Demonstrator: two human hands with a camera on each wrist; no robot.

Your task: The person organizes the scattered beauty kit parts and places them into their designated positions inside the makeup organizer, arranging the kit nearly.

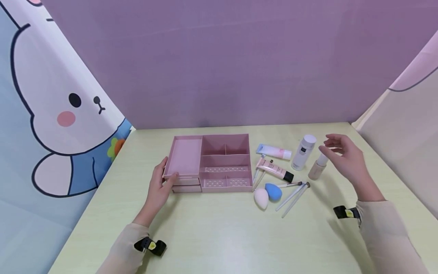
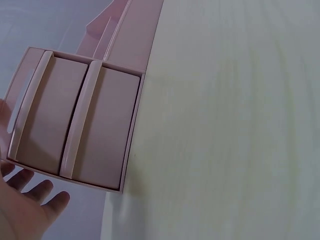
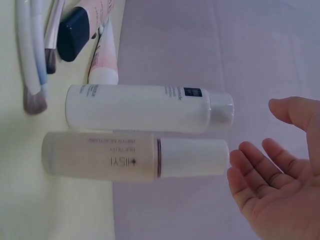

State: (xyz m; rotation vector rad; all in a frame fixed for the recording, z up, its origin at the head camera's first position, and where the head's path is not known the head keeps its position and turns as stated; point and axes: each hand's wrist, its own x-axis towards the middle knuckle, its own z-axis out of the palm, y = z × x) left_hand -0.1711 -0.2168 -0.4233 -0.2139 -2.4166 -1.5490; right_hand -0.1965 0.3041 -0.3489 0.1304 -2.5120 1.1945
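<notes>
R sleeve (image 1: 388, 234) up front; L grip (image 1: 158, 190) holds pink organizer (image 1: 184, 155), R grip (image 1: 348, 161) loose, nr beige btl (image 1: 316, 171).

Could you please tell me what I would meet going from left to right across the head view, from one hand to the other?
Left hand, organizer, pink sponge, blue sponge, white bottle, beige bottle, right hand.

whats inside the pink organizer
Its open compartments and top tray look bare; the two drawers are closed, so whatever they might hold can't be seen.
</notes>
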